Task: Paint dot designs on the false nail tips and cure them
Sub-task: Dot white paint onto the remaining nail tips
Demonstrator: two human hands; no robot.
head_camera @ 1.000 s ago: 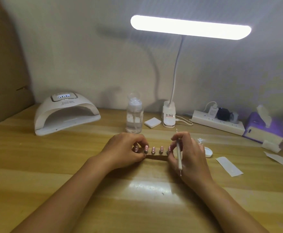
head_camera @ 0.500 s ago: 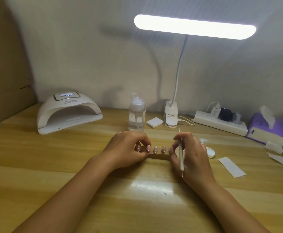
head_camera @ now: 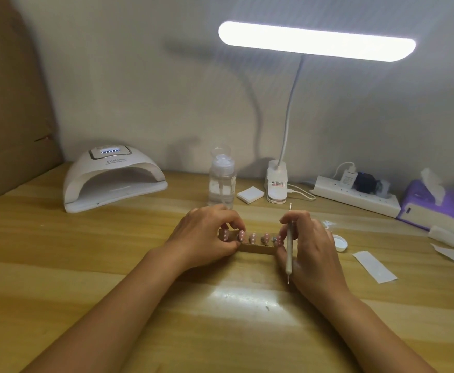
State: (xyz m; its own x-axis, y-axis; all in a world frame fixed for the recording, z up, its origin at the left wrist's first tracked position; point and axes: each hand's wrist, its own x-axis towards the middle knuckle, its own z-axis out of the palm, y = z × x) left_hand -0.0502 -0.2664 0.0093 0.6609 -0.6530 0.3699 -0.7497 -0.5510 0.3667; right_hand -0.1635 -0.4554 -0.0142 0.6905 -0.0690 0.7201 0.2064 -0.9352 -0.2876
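Row of pink nail tips (head_camera: 252,238) with white dots, upright on a brown cardboard strip (head_camera: 255,248), lying flat at the middle of the desk (head_camera: 86,265). Left end of the strip pinched by the left hand (head_camera: 207,235), fingers curled tight over it and partly hiding the outermost tip. Right end touched by the right hand (head_camera: 309,246), fingers curled round a white dotting tool (head_camera: 289,249); tool held lengthwise along the hand, one metal point up past the knuckles, the other toward the wrist, crossing in front of the last tip on that side.

Just behind the left knuckles, a clear pump bottle (head_camera: 222,181), its base partly covered by them. Beside it to the right, a small white pad (head_camera: 250,194) and the clip base of a lit desk lamp (head_camera: 316,41), bar overhead. Far back left, well apart from the strip, a white curing lamp (head_camera: 112,179), mouth facing the hands, display lit. Near the right hand, a white cap (head_camera: 339,242) and a paper slip (head_camera: 374,266). Along the back right, a power strip (head_camera: 355,197) with plugs, then a purple tissue box (head_camera: 430,208). At the left edge, a brown cardboard panel (head_camera: 10,103).
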